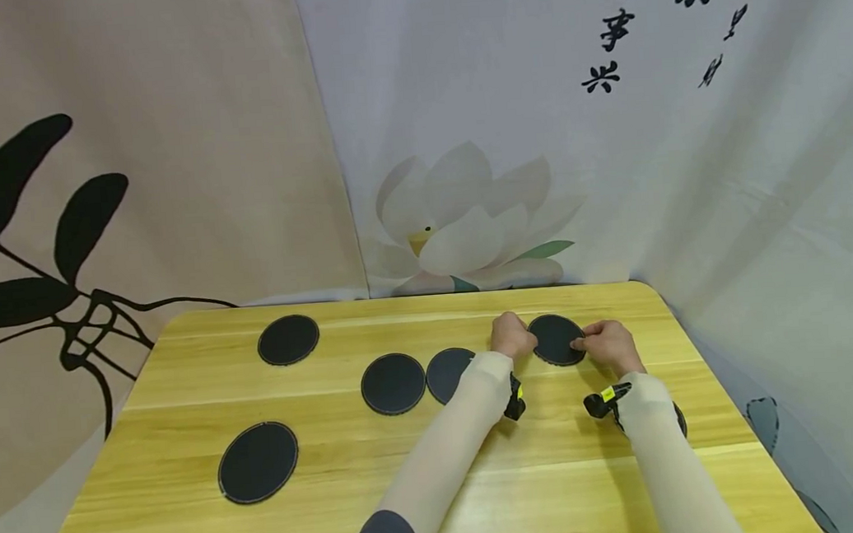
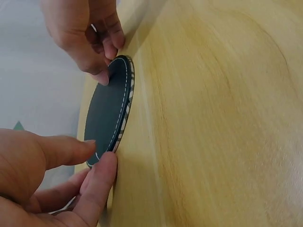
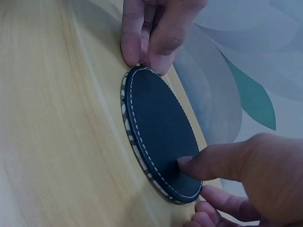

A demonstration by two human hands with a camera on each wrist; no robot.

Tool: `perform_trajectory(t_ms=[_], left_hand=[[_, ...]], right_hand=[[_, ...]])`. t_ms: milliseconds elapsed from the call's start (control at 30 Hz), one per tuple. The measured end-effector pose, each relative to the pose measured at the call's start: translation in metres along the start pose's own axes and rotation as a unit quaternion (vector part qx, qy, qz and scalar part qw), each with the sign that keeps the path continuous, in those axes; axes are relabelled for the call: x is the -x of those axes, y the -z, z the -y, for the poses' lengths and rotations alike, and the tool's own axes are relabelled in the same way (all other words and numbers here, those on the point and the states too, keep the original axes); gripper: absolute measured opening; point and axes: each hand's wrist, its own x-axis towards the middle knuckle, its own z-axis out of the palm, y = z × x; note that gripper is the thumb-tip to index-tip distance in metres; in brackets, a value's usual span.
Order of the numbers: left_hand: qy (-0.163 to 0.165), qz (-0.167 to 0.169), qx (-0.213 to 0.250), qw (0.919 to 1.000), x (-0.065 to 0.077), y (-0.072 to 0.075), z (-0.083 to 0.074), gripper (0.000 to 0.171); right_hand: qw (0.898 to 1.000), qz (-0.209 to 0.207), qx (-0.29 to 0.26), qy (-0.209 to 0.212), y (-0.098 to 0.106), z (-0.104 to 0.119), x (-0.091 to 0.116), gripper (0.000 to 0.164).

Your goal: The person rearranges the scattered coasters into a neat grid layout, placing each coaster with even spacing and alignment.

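Pale sleeves (image 1: 440, 455) over the table (image 1: 547, 497) — left hand (image 1: 512, 336) and right hand (image 1: 612, 344) pinch opposite edges of one black disc (image 1: 555, 340).

The head view looks forward and down from above, spanning the surface (image 1: 150, 451) and the cloth (image 1: 225, 148) behind. Both wrist views sit low and close, rolled sideways, facing one disc (image 3: 161, 127) from opposite sides, sharing it and the fingers (image 2: 102, 175) at its edges.

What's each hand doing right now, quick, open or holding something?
Left hand: closed, pinching the edge of a flat, round, black leather-look disc with pale stitching.
Right hand: closed, pinching the same disc's opposite edge, thumb on top.
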Motion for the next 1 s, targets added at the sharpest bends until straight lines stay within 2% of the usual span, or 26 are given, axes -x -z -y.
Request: perform_trajectory(t_ms=[267,500,567,667,700,767,1000], left_hand=[[0.013,-0.017,0.038,0.999,0.0,-0.003,0.001,0.06],[0.012,-0.023,0.07,0.9972,0.003,-0.007,0.002,0.057],[0.008,-0.031,0.074,0.9967,0.004,-0.007,0.002,0.048],[0.001,-0.035,0.08,0.9961,0.009,-0.006,0.002,0.015],[0.0,-0.036,0.085,0.9957,0.01,-0.006,0.002,0.016],[-0.003,-0.035,0.097,0.9946,0.012,-0.005,0.002,0.036],[-0.015,-0.026,0.128,0.9913,0.015,-0.005,0.007,0.041]], right_hand=[[1.0,-0.013,-0.007,0.002,-0.002,-0.001,0.002,0.046],[0.998,-0.034,-0.055,-0.002,-0.006,-0.003,0.009,0.044],[0.997,-0.033,-0.07,0.004,-0.006,-0.005,0.009,0.045],[0.996,-0.024,-0.086,0.009,-0.005,-0.007,0.01,0.047],[0.996,-0.022,-0.088,0.012,-0.004,-0.007,0.01,0.048],[0.996,-0.019,-0.09,0.018,-0.003,-0.008,0.01,0.05],[0.995,-0.017,-0.091,0.031,-0.001,-0.008,0.014,0.051]])
